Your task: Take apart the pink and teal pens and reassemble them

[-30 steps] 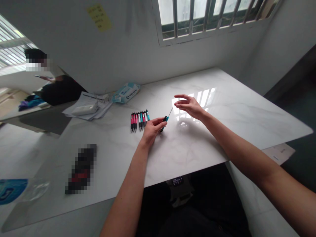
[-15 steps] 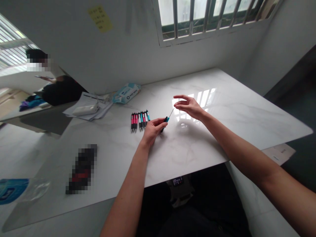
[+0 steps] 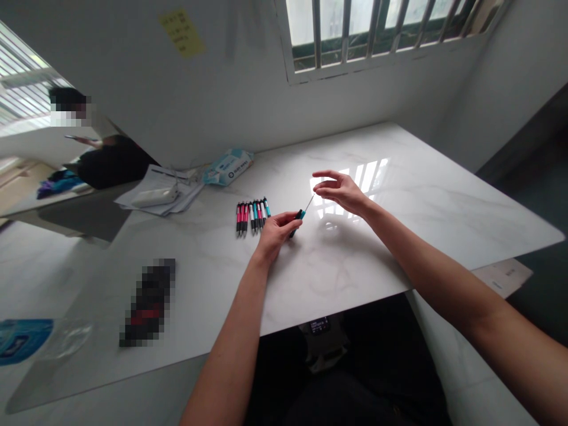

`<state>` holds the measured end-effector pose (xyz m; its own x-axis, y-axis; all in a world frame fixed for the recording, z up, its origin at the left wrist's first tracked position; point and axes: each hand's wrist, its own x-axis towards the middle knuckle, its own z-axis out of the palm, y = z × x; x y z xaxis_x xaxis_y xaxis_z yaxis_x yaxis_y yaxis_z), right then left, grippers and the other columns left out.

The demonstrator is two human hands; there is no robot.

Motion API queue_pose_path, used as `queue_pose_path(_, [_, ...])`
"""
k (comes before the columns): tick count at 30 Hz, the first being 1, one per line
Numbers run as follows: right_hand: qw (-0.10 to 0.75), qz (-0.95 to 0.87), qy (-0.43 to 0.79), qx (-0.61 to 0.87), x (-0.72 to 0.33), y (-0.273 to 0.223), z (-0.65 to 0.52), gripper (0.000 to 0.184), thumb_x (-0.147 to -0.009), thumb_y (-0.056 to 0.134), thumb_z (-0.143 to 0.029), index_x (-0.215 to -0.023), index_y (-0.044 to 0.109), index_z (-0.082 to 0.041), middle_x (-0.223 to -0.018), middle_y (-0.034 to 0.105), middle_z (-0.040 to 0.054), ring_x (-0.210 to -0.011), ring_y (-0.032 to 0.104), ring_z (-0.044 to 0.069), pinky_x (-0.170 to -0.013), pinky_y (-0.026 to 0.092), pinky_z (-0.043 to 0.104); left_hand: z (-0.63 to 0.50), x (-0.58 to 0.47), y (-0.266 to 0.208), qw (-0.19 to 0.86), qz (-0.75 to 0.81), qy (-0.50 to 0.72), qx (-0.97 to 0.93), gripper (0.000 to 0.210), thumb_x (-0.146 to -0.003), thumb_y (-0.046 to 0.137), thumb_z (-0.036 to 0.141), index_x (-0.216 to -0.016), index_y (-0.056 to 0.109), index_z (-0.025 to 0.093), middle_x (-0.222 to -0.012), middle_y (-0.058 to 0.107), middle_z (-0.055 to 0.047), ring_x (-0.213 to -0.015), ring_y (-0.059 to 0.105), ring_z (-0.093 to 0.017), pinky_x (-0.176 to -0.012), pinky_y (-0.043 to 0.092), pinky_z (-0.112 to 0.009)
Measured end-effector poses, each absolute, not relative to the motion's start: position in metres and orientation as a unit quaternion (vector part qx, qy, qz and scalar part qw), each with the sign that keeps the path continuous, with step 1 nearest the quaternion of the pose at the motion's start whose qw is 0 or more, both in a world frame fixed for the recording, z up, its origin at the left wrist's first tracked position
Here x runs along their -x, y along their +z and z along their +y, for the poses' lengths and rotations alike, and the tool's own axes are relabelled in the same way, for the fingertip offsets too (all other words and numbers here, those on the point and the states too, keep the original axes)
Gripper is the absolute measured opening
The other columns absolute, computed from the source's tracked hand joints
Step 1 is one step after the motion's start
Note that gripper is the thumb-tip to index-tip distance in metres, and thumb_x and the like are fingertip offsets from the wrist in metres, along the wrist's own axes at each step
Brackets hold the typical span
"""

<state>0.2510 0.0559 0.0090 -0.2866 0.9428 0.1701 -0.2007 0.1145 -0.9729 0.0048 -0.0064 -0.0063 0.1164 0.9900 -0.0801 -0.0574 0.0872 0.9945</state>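
My left hand point(image 3: 277, 234) is closed around a teal and black pen body point(image 3: 303, 215), with its dark lower end showing under my fingers. Out of the top of the body sticks a thin pale ink refill point(image 3: 309, 203), slanting up to the right. My right hand point(image 3: 341, 194) pinches the refill's upper end between thumb and index finger, the other fingers loosely bent. Just left of my left hand lies a row of several click pens point(image 3: 252, 218) in red, teal and white with black grips, side by side on the table.
The white marbled table point(image 3: 337, 266) carries a blue wipes packet point(image 3: 228, 167), papers point(image 3: 155, 198) and a pixelated dark item point(image 3: 148, 302). A plastic bottle point(image 3: 26, 340) lies at the left edge. Beyond a partition sits another person point(image 3: 110, 160). A barred window point(image 3: 381, 29) is ahead.
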Motion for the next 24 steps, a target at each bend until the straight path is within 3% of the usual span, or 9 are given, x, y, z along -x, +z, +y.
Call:
queue_pose_path(13, [0.475, -0.61, 0.548, 0.319, -0.251, 0.01, 0.053, 0.066, -0.072, 0.096, -0.046, -0.129, 0.073, -0.024, -0.101, 0.082, 0.0065, -0.099, 0.076, 0.024, -0.089, 0.061, 0.039, -0.008, -0.006, -0.005, 0.554, 0.476, 0.461, -0.504, 0.043, -0.058, 0.1, 0.036, -0.096, 0.087, 0.019, -0.091, 0.081, -0.007, -0.076, 0.064, -0.016, -0.072, 0.048, -0.029])
queue_pose_path(19, [0.405, -0.683, 0.522, 0.312, -0.251, 0.014, 0.05, 0.06, -0.074, 0.094, -0.041, -0.127, 0.073, -0.022, -0.093, 0.082, 0.0064, -0.095, 0.078, 0.027, -0.085, 0.061, 0.039, -0.009, -0.006, -0.005, 0.548, 0.471, 0.454, -0.521, 0.04, -0.061, 0.099, 0.034, -0.098, 0.088, 0.02, -0.091, 0.081, -0.007, -0.078, 0.066, -0.016, -0.076, 0.049, -0.03])
queue_pose_path(24, [0.43, -0.665, 0.537, 0.293, -0.24, 0.01, 0.047, 0.057, -0.072, 0.095, -0.041, -0.122, 0.074, -0.022, -0.097, 0.08, 0.0055, -0.096, 0.076, 0.024, -0.091, 0.061, 0.041, -0.009, -0.007, -0.003, 0.564, 0.464, 0.461, -0.505, 0.045, -0.06, 0.1, 0.036, -0.099, 0.087, 0.018, -0.09, 0.081, -0.008, -0.076, 0.066, -0.016, -0.075, 0.049, -0.03])
